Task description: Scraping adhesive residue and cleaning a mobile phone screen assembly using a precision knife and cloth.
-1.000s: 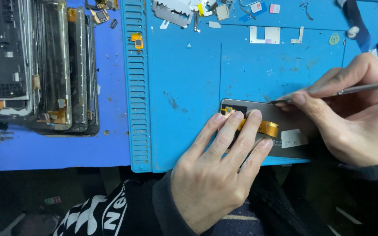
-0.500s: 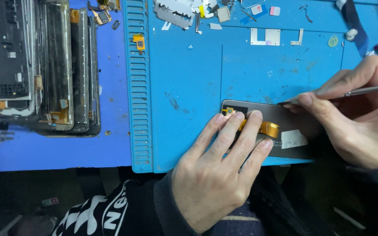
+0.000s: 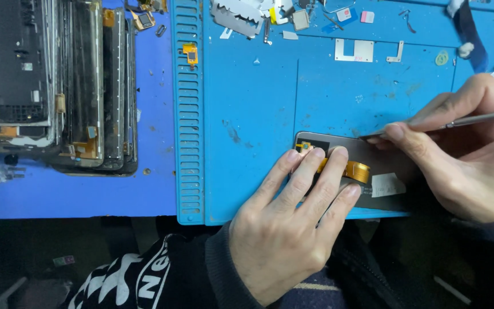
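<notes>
Head view: left hand [image 3: 284,229] flat on one panel [image 3: 373,157], right hand [image 3: 458,154] gripping one metal tool [image 3: 475,119].

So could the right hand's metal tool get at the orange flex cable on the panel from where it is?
Probably yes. The right hand holds the metal tool at the panel's top edge; the orange flex cable lies exposed just beyond the left hand's fingers.
</notes>
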